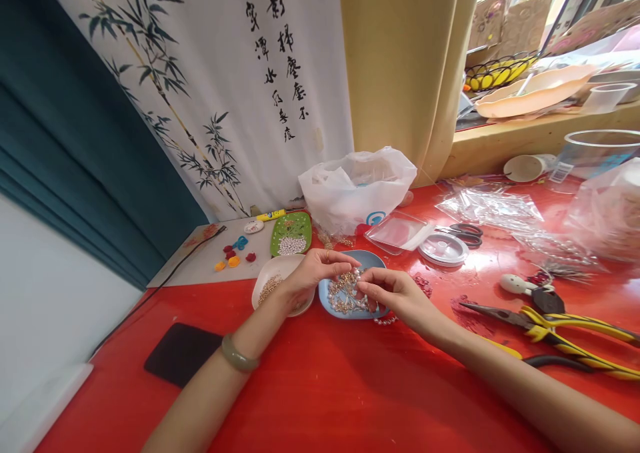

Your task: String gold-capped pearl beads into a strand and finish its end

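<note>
My left hand point(315, 271) and my right hand point(395, 291) meet over a blue dish point(327, 301) on the red table point(340, 386). Both pinch a tangle of gold and pearl beaded jewellery point(349, 289) that lies in the dish. A short strand of pearls point(386, 320) trails out under my right hand. My left wrist wears a green bangle point(239, 355). A white dish of gold beads point(273, 284) sits just under my left hand.
A green tray of white beads point(291, 233) and a white plastic bag point(356, 187) stand behind the dishes. Yellow-handled pliers point(555, 326), scissors point(463, 231), a clear thread spool point(443, 249) and plastic wrappers point(493, 207) lie right. A black pad point(183, 353) lies left.
</note>
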